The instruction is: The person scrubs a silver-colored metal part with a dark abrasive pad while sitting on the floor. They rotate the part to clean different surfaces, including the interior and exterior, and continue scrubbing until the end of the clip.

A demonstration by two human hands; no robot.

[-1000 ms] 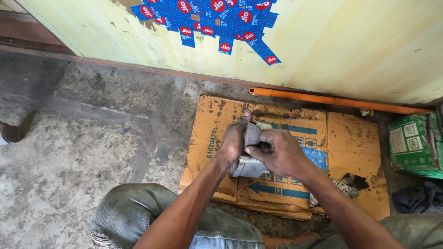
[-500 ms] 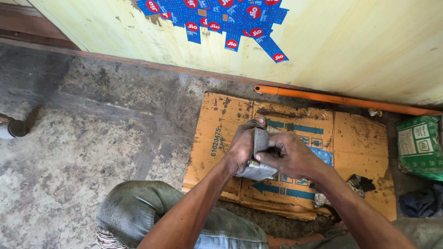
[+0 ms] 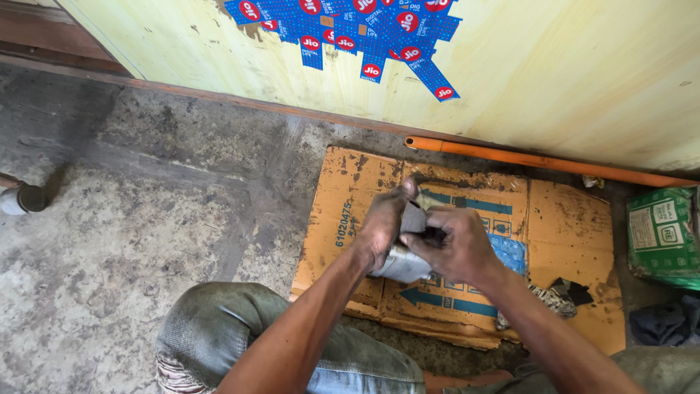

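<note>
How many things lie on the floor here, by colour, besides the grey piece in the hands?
Orange: 2, the flattened cardboard and the pipe along the wall
Green: 1, a packet
Dark: 2, a rag and a cloth bundle
Total: 5

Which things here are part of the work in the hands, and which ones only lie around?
In use:
- grey metal part, gripped by left hand and right hand
- flattened cardboard under them

Lying about:
- orange pipe by the wall
- green packet
- dark rag
- blue cloth
</note>
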